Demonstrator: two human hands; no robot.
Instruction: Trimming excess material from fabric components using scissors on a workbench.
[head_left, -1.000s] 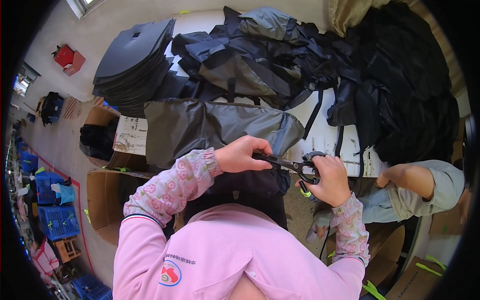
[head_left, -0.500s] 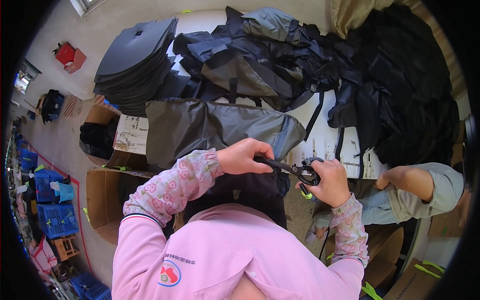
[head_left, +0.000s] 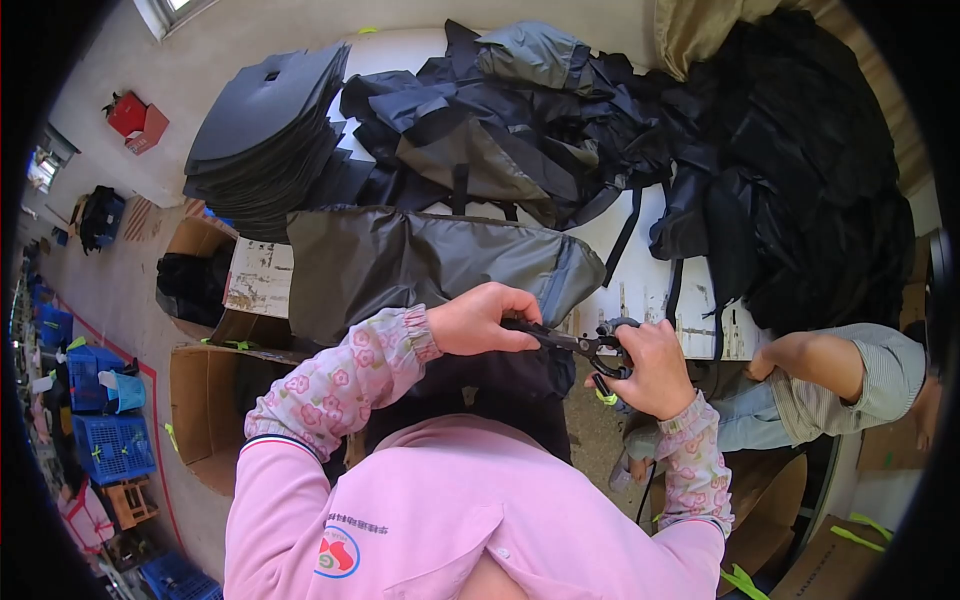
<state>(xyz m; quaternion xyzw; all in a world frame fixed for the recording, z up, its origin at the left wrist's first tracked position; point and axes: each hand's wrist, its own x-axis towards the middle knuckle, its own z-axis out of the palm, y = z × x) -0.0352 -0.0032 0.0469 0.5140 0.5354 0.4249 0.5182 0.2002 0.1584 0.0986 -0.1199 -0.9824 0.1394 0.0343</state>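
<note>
My right hand (head_left: 655, 372) is closed round the black handles of a pair of scissors (head_left: 597, 346), their blades turned toward my left hand. Between the thumb and fingers of my left hand (head_left: 484, 320) is a narrow black strap (head_left: 522, 327), which meets the scissor blades. Whether the blades are around the strap or beside it I cannot tell. Just beyond both hands, a dark grey-olive fabric piece (head_left: 430, 255) lies along the table's near edge. Black fabric (head_left: 490, 385) hangs below my hands, in front of my body.
Stacked black sheets (head_left: 265, 110) stand at the table's far left. Black and grey fabric pieces (head_left: 500, 130) cover its back, with a large black heap (head_left: 800, 180) at right. Open cardboard boxes (head_left: 205, 410) stand at left. A seated person's arm (head_left: 815, 362) is close by on the right.
Both hands, with the strap and scissors, stay nearly in place. The whole view has shifted slightly.
</note>
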